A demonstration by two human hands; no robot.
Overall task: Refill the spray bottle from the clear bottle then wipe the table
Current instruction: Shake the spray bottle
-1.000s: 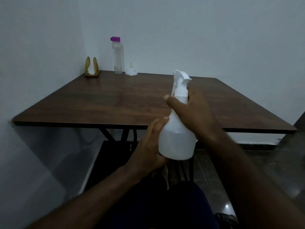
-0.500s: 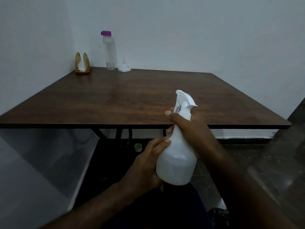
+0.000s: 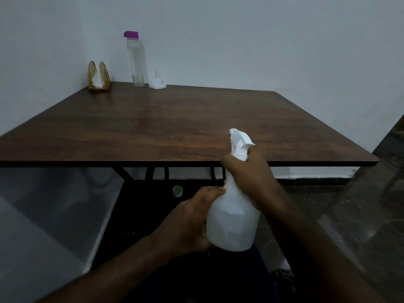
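Left hand [image 3: 192, 221] grips spray bottle [image 3: 232, 221] body | right hand [image 3: 249, 173] grips neck

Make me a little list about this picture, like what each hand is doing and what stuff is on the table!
left hand: grips the round body of the spray bottle
right hand: curled round the spray bottle's neck, just under the trigger head
spray bottle: white, upright, held in front of the table's near edge, not on it
table: dark wood
clear bottle: purple cap on, stands at the far edge by the wall
white funnel: upside down, right beside the clear bottle
gold napkin holder: far left corner
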